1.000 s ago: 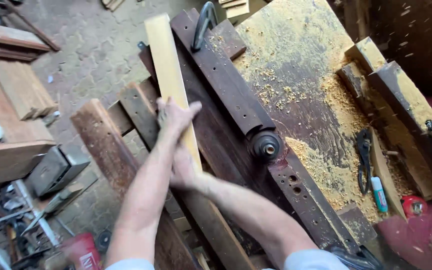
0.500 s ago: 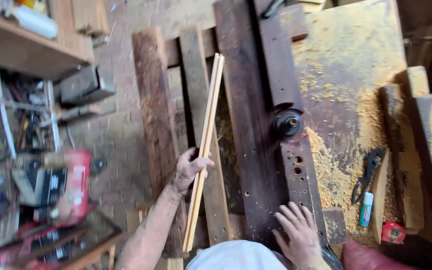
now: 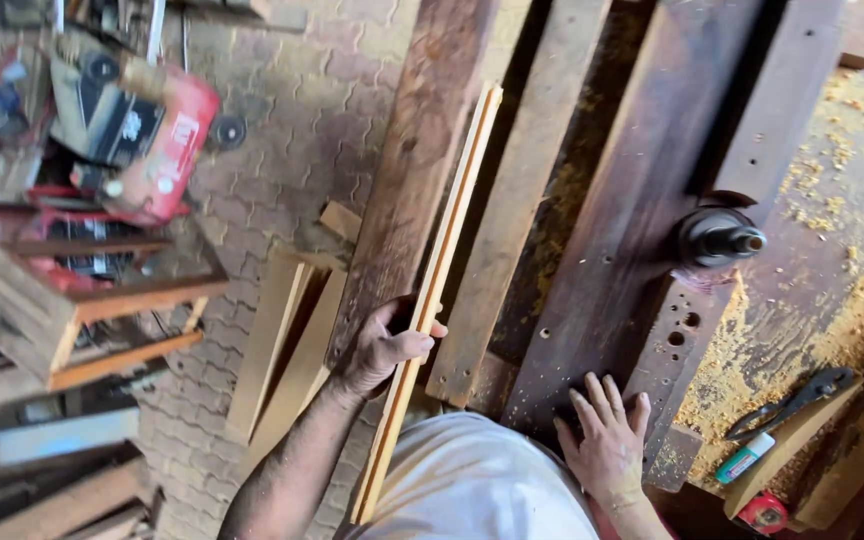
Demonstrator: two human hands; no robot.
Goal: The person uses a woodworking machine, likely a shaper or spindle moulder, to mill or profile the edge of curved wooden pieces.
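The red machine (image 3: 142,130) at upper left is motion-blurred, and the dark planks (image 3: 642,200) run past the top edge.

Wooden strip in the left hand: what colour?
Pale yellow-tan wooden strip, clearest in the head view.

Left hand (image 3: 380,352): forearm bare, reaching up from lower left, fingers curled closed, thumb pointing right, wrist straight. Right hand (image 3: 607,440): flat, palm down, fingers spread and pointing upward, pressed near the counter's lower edge, wrist bent back.
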